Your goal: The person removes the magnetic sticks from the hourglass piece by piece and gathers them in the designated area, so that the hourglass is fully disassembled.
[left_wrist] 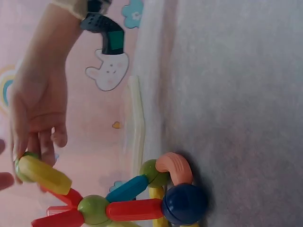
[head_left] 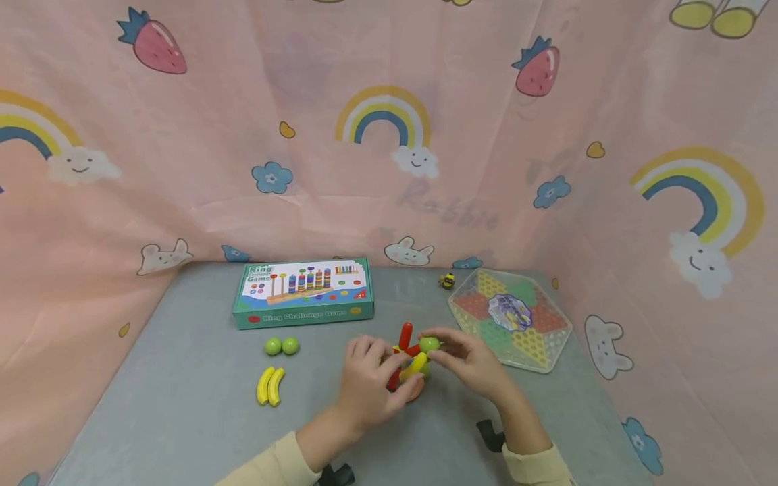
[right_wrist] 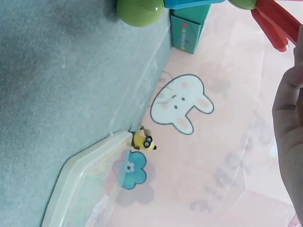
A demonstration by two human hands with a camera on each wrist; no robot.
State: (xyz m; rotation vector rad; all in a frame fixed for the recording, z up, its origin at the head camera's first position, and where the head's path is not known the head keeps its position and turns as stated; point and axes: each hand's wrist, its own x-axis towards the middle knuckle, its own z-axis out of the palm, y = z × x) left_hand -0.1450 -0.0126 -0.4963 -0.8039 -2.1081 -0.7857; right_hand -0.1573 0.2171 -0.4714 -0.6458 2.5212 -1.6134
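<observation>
Assembly seems the step in hand: the right hand (head_left: 477,368) pinches a green ball (head_left: 429,343) between thumb and fingers at the upper right of the stick-and-ball model (left_wrist: 93,210), where a yellow curved stick (head_left: 415,367) appears to meet it. The left hand (head_left: 369,379) is beside that stick; whether its fingers grip, I cannot tell. Next likely calls for keeping the 2 aligned. The stick's long axis slants, in the head view, from the ball down to the lower left

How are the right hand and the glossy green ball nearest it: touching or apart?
Touching. The head view shows the right hand pinching the glossy green ball, no gap visible.
</observation>
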